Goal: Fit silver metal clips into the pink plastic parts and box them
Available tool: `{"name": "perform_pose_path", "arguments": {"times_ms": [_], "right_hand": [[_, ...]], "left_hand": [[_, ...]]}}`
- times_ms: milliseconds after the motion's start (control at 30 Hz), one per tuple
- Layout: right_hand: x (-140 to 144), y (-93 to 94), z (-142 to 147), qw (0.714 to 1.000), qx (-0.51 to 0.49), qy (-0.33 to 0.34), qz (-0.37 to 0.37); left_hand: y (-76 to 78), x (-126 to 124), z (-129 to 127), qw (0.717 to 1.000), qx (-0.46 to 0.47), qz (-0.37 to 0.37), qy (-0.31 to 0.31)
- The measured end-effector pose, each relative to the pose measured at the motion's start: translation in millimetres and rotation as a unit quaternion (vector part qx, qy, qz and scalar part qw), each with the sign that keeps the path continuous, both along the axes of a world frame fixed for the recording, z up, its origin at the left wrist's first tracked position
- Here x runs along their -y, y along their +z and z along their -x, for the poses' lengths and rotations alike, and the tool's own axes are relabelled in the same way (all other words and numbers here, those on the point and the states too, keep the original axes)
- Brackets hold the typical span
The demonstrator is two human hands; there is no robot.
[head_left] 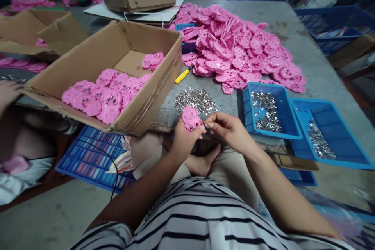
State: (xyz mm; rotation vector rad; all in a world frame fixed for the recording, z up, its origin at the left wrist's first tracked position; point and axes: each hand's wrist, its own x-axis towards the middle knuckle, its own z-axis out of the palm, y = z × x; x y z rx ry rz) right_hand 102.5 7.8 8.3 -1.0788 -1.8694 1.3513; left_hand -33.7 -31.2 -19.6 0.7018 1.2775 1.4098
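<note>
My left hand [186, 140] is wrapped round a pink plastic piece [190, 117] with a scalloped edge, its patterned face turned up. Just to its right, my right hand [227, 129] pinches a small shiny metal part [206, 124] between thumb and fingertips, close to the piece's lower right edge. Whether the metal touches the pink plastic I cannot tell. Beyond both hands, a loose heap of small metal parts [195, 100] lies on the grey table [166, 111].
A cardboard box [152, 103] holding pink pieces stands left. A large pink pile [234, 47] covers the table's middle, near a yellow-handled tool [183, 75]. Two blue bins [271, 134] [348, 133] with metal parts sit right. Another person's hand [8, 95] is at far left.
</note>
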Motion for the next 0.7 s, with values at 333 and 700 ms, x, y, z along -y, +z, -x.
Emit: {"name": "perform_pose_path", "arguments": {"times_ms": [333,700], "right_hand": [[4.7,1.9,-13.6,0.991,0.084,0.045,-0.099],[11.8,-8.0,-7.9,0.997,0.011,-0.071,-0.033]], "left_hand": [[-0.2,3.4,-8.8,0.999,-0.035,0.022,-0.013],[-6.6,2.3,-12.1,0.998,-0.063,0.022,0.009]]}}
